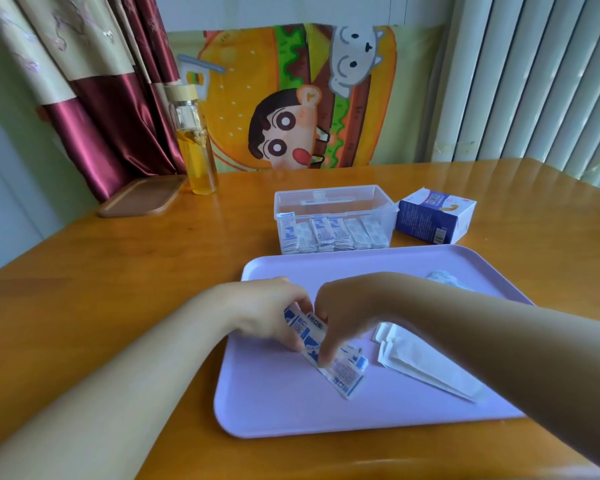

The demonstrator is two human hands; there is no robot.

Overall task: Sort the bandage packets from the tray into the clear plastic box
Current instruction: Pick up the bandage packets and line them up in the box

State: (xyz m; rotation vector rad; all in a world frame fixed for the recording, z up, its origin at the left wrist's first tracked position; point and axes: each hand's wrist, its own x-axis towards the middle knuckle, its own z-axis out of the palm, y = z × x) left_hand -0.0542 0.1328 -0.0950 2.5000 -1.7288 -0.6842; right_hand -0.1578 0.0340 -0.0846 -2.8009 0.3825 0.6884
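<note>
Glossy wooden table (118,271), lilac tray (291,410): left hand (267,313) and right hand (347,313) pinch papery bandage packets (343,372)

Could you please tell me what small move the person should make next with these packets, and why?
Probably gather the blue-printed packets into one neat stack: the left hand and right hand both hold them, yet they lie fanned on the tray. A squared stack should slot more easily beside those standing in the clear box.

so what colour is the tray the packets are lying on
Pale lilac, a plain light purple with no pattern on the tray; the head view shows it best.
</note>
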